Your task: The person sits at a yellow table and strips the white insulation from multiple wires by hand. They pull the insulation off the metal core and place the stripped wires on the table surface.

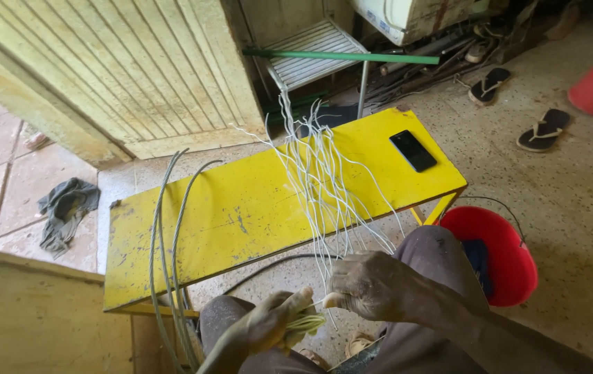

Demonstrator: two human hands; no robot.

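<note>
Two bare hands work at lower centre of frame. Left hand curled tight round pale green-yellow wire bundle. Right hand pinches thin white strands, fingers nearly closed. Strands fan upward across yellow bench; black phone upper right, red bucket beside knee.

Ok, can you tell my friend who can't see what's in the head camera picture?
A seated person's left hand grips a yellowish bundle while the right hand pinches thin white wires that fan out over a yellow bench. A black phone lies on the bench, grey cables hang over its edge, and a red bucket stands beside it.
</note>
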